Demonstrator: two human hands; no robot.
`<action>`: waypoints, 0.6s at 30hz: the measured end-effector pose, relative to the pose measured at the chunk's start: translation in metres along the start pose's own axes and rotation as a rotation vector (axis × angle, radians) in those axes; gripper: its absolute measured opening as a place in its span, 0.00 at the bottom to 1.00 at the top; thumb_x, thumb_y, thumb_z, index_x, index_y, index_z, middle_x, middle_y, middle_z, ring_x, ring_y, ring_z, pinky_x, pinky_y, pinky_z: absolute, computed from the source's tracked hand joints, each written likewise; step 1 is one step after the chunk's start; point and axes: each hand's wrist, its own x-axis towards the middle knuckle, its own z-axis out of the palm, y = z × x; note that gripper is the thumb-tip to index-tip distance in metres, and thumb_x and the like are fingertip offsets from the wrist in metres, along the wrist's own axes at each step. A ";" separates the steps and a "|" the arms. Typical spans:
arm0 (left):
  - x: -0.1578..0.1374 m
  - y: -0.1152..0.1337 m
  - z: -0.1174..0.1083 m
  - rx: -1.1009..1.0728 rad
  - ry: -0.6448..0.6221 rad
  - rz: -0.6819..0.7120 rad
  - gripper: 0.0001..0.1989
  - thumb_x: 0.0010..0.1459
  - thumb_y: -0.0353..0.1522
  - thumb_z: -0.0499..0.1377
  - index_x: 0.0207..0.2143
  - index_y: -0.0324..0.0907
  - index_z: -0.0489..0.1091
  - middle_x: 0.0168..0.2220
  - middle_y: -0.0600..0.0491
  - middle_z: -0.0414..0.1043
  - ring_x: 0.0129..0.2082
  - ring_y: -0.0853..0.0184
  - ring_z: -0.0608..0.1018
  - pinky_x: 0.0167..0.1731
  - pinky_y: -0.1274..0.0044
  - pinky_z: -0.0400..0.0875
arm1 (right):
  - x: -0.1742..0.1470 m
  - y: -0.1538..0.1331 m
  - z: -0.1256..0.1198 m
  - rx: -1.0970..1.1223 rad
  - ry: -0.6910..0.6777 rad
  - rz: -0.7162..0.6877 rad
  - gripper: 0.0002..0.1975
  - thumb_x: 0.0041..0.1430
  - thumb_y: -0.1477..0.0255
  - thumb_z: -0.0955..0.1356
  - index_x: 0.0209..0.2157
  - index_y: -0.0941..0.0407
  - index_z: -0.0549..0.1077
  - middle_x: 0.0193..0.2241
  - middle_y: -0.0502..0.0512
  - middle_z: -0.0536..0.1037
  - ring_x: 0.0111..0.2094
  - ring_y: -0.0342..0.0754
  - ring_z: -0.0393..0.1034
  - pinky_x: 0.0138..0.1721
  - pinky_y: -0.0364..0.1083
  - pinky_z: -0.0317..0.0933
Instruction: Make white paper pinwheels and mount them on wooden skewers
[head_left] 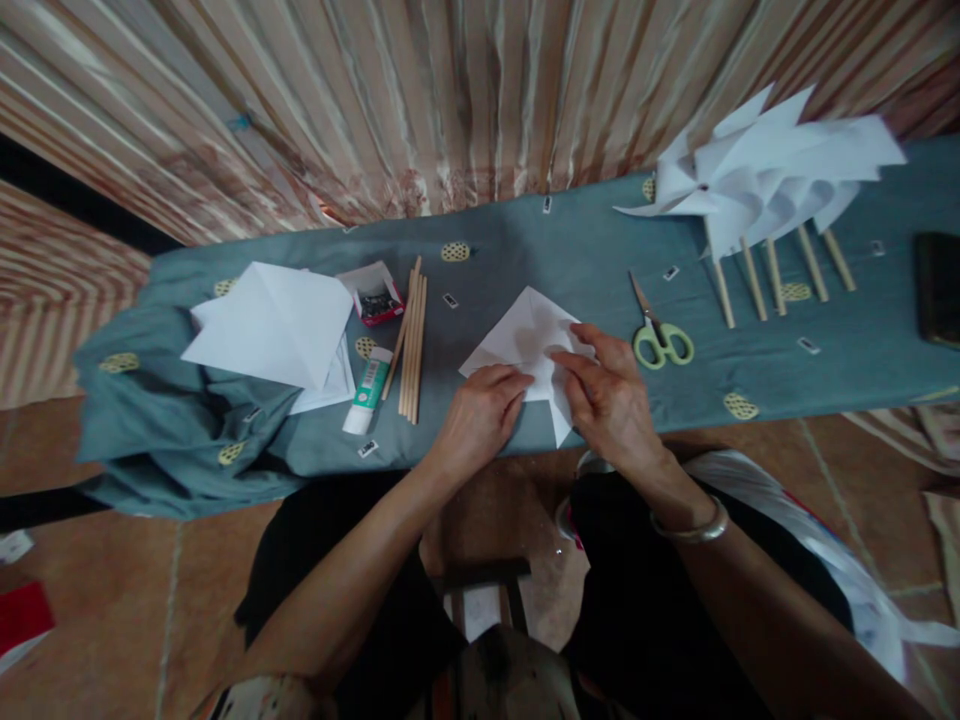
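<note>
A white sheet of paper [517,335] with cut flaps lies on the cloth-covered table in front of me. My left hand [484,405] is at its lower left edge, fingers curled together and thumb pressed on the paper. From the right, my right hand [611,390] grips the paper's right side, its index finger reaching over a flap and its thumb lower down. Part of the sheet is hidden beneath the fingers. Just right of that hand lie scissors [660,342] with green handles, blades slightly apart.
At left are stacked white papers [277,320], a small box [375,295] of dark bits, a glue stick [367,392] and several wooden sticks [412,350]. Several paper pinwheels [772,180] on sticks lie at right, near a dark object [937,290]. A striped curtain [480,100] hangs behind the table [517,240].
</note>
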 end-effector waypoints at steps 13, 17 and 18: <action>0.003 0.000 -0.001 0.016 -0.030 -0.008 0.12 0.62 0.25 0.53 0.43 0.38 0.74 0.41 0.47 0.76 0.41 0.64 0.78 0.45 0.71 0.75 | -0.004 -0.003 0.007 -0.019 -0.103 -0.016 0.18 0.61 0.77 0.61 0.49 0.51 0.73 0.60 0.57 0.66 0.60 0.60 0.60 0.56 0.63 0.59; 0.003 0.000 -0.001 0.022 -0.045 -0.003 0.12 0.62 0.25 0.53 0.43 0.38 0.74 0.40 0.46 0.76 0.42 0.64 0.78 0.45 0.70 0.75 | -0.004 -0.006 0.008 -0.044 -0.145 -0.023 0.19 0.60 0.78 0.61 0.49 0.53 0.73 0.61 0.59 0.65 0.60 0.61 0.58 0.56 0.63 0.59; 0.003 0.001 -0.001 0.022 -0.045 -0.002 0.12 0.62 0.26 0.52 0.43 0.38 0.74 0.40 0.46 0.75 0.42 0.64 0.78 0.45 0.70 0.75 | -0.005 -0.007 0.008 -0.057 -0.157 -0.024 0.19 0.59 0.78 0.61 0.49 0.54 0.73 0.61 0.60 0.65 0.60 0.62 0.58 0.55 0.63 0.59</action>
